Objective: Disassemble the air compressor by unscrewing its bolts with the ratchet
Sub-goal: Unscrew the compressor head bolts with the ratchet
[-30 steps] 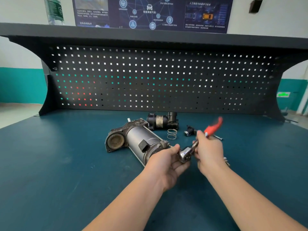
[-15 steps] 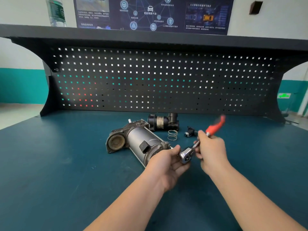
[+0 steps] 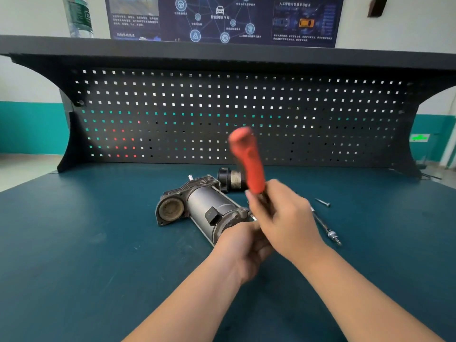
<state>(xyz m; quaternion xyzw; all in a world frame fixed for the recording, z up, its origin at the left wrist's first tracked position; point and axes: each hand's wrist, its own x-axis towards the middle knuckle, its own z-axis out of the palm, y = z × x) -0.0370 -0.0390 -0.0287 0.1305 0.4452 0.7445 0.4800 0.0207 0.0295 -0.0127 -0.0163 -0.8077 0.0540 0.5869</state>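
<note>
Red and blurred, the handle of the ratchet point(image 3: 248, 161) stands nearly upright at the centre of the frame, rising in front of the black pegboard point(image 3: 246, 114). The right hand point(image 3: 283, 218) grips the ratchet just below the red part, fingers wrapped round the shaft; the tool's head is hidden behind the hands. Just below and left of it, the left hand point(image 3: 243, 248) has its fingers curled at the near end of the air compressor point(image 3: 204, 208), but what they hold, if anything, cannot be told, since the right hand covers them. The compressor lies on its side on the dark teal bench top point(image 3: 86, 243) just left of centre, its grey cylindrical body pointing toward the hands and its round rusty opening facing lower left. Behind it, close to the pegboard, rests a smaller black cylindrical part point(image 3: 232, 180), partly hidden by the red handle. To the right of the hands lie a long thin bolt point(image 3: 325, 227) and, further back, a short screw point(image 3: 322, 201), apart from each other. In the upper left of the frame a clear bottle point(image 3: 79, 17) stands on the shelf, beside a dark poster point(image 3: 222, 18) on the wall.
</note>
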